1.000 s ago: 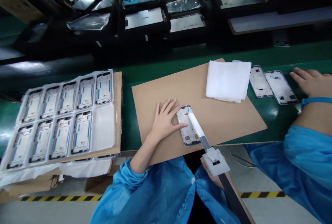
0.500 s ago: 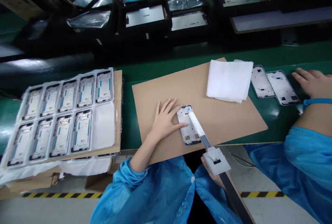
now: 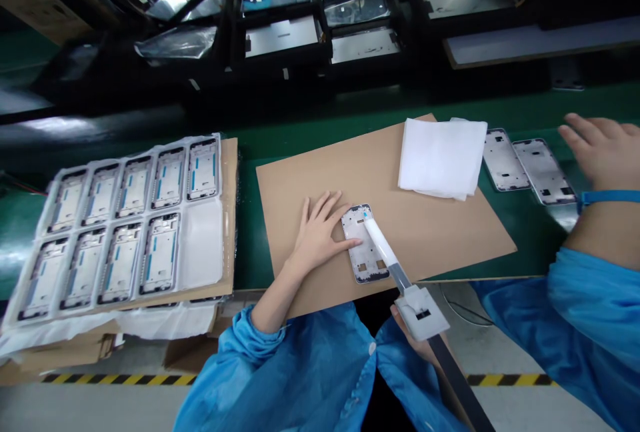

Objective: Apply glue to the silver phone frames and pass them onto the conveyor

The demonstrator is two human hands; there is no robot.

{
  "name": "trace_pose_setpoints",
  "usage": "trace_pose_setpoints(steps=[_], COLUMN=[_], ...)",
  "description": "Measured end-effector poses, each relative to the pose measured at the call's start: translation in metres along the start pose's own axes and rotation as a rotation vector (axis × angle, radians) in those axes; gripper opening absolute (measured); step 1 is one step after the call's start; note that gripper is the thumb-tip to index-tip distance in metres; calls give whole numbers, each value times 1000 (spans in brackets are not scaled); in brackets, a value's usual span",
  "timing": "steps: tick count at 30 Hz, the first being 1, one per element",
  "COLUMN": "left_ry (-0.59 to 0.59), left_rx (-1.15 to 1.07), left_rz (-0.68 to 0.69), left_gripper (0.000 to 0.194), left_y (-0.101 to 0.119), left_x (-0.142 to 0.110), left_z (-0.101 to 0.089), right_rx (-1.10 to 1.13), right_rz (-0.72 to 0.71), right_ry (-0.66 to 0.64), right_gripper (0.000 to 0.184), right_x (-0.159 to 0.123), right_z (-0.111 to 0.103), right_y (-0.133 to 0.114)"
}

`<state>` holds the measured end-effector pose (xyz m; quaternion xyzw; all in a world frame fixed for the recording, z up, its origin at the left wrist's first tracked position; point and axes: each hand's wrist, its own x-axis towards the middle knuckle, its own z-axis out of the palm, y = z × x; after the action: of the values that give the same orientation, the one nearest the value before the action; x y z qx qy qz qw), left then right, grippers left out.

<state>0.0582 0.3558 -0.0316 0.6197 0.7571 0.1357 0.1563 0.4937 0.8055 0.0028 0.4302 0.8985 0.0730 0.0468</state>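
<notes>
A silver phone frame [image 3: 364, 245] lies on a brown cardboard sheet [image 3: 380, 172] over the green bench. My left hand [image 3: 317, 232] rests flat beside it, fingers spread, with the thumb pressing the frame's left edge. My right hand [image 3: 413, 345], mostly hidden under a white tool [image 3: 400, 279], grips that tool's body. The tool's long white tip lies across the frame's upper part. A dark cable or hose runs from the tool toward the lower right.
A white tray [image 3: 203, 245] of several phone frames sits at the left on cardboard. A folded white cloth [image 3: 443, 155] lies at the sheet's far right. Two more frames [image 3: 523, 164] lie beyond it, near a co-worker's hand [image 3: 603, 145]. Dark bins line the back.
The co-worker's hand at the right has lifted off the bench and risen slightly. My own hands, the tool and the frame have barely moved.
</notes>
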Motion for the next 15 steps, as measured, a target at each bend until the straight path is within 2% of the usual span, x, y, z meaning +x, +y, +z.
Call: trace_pose_setpoints(steps=[2, 4, 8, 15], left_ry=[3, 3, -1, -4], left_rx=[-2, -4, -11, -7], left_rz=[3, 4, 1, -1], left_gripper=[89, 89, 89, 90], left_y=[-1, -1, -1, 0], left_x=[0, 0, 0, 0], left_z=[1, 1, 2, -1], right_rx=[13, 4, 19, 73], right_rz=[-120, -167, -140, -154], right_ry=[-49, -113, -68, -68], right_gripper=[81, 84, 88, 83], right_x=[7, 12, 12, 6], right_z=[1, 6, 12, -7], right_y=[-1, 0, 3, -10])
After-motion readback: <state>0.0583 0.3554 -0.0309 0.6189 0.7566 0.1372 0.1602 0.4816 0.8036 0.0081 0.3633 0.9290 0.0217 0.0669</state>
